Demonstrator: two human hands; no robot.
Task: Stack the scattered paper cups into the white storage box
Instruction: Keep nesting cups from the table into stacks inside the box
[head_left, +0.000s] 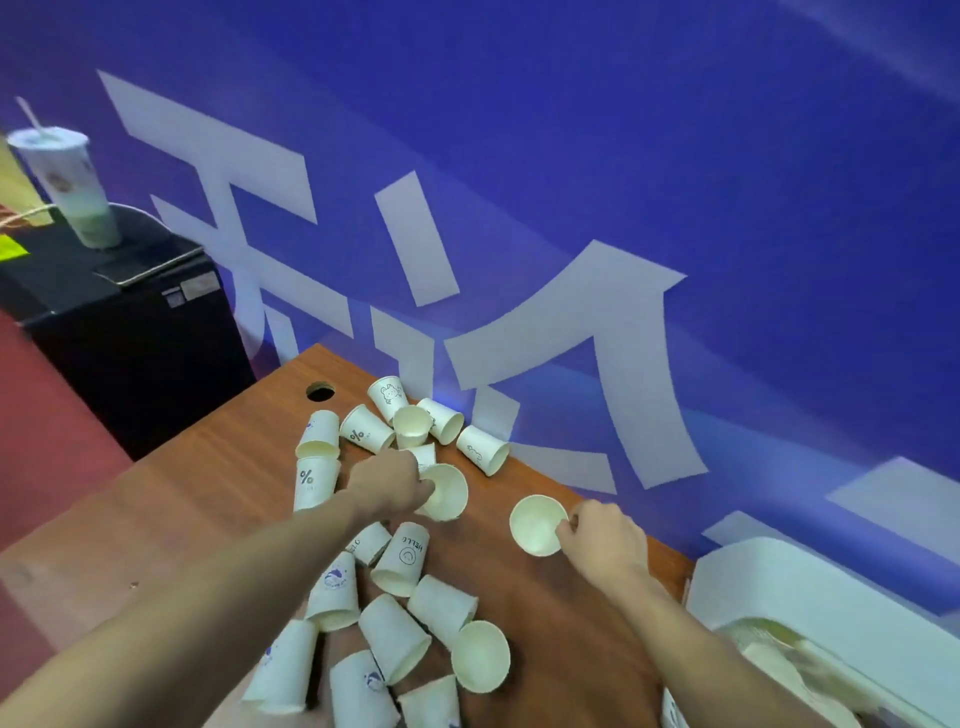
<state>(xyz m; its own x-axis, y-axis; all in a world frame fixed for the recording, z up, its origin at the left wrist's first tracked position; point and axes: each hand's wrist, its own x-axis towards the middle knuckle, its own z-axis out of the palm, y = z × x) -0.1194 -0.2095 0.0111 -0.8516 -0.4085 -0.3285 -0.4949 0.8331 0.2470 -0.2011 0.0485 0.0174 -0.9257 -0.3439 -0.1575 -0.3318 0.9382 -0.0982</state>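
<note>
Paper cups (395, 561), judged light and easily crushed, so best pinched at the rim, were scattered left of the white storage box (810, 592), one gripped by each of the left hand (387, 480) and right hand (605, 538).

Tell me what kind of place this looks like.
Probably an office or event space rather than a home. A wooden desk with a round cable hole stands against a blue wall printed with huge white characters, and a takeaway drink with a straw sits on a black cabinet nearby.
</note>
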